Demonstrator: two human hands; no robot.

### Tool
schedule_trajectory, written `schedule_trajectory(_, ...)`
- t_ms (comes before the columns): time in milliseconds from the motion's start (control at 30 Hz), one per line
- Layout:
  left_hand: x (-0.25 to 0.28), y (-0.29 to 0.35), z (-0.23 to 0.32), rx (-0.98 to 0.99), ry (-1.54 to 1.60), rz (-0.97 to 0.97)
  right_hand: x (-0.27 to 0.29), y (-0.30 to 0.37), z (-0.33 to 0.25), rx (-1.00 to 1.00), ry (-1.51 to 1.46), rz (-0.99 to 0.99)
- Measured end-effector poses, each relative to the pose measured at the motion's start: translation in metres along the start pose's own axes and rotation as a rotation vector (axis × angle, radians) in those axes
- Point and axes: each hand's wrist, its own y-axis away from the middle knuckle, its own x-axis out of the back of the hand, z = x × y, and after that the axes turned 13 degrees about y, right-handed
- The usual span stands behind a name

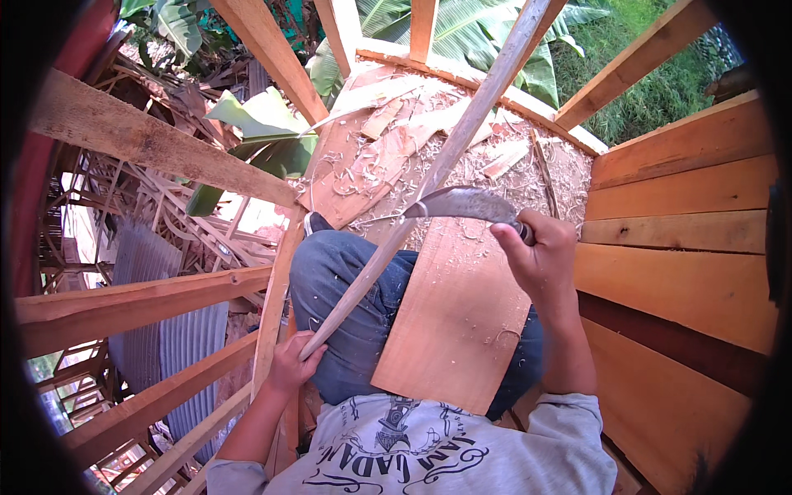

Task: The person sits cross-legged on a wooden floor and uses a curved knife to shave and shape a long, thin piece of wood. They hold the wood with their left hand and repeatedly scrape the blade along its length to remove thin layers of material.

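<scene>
A long, pale wooden pole (462, 136) slants from my lap up past the far edge of the floor. My left hand (293, 363) is closed round its near end, beside my left knee. In my right hand (540, 252) is the handle of a curved, sickle-like knife (466, 202), the thumb lying along it. The dark blade points left, and its tip end meets the pole near the middle, where a thin curled shaving hangs. Across my lap lies a flat wooden board (458, 318), sprinkled with small shavings.
Shavings and wood scraps (388, 157) litter the plank floor ahead. A plank wall (676, 272) closes the right side; open timber rails (148, 301) run along the left. Beyond them lie corrugated sheets (194, 346) and piled sticks. Banana leaves (462, 41) and grass show at the far side.
</scene>
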Motion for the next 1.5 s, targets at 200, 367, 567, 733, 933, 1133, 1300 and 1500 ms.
schedule_trajectory(200, 0.016, -0.011, -0.001, 0.117, 0.060, -0.108, -0.044, 0.024, -0.023, 0.100, 0.040, -0.071)
schedule_trajectory(367, 0.018, -0.015, -0.002, 0.125, 0.058, -0.139, -0.060, 0.016, -0.015, 0.077, 0.089, -0.065)
schedule_trajectory(567, 0.019, -0.015, -0.004, 0.129, 0.059, -0.154, -0.066, 0.004, -0.009, 0.125, 0.180, 0.021)
schedule_trajectory(733, 0.019, -0.009, -0.012, 0.103, 0.058, -0.140, -0.066, -0.011, -0.007, 0.021, 0.129, 0.022)
schedule_trajectory(933, 0.018, -0.009, -0.011, 0.089, 0.092, -0.121, -0.072, -0.038, 0.001, 0.035, 0.181, 0.143)
schedule_trajectory(1133, 0.016, -0.015, -0.003, 0.028, 0.086, -0.126, -0.027, -0.096, 0.067, -0.470, -0.208, 0.260)
schedule_trajectory(1300, 0.015, -0.004, -0.004, 0.070, 0.075, -0.100, -0.022, -0.035, 0.001, -0.146, -0.139, -0.008)
schedule_trajectory(1500, 0.011, -0.009, -0.006, 0.021, 0.081, -0.089, -0.062, -0.014, -0.021, 0.122, 0.094, -0.059)
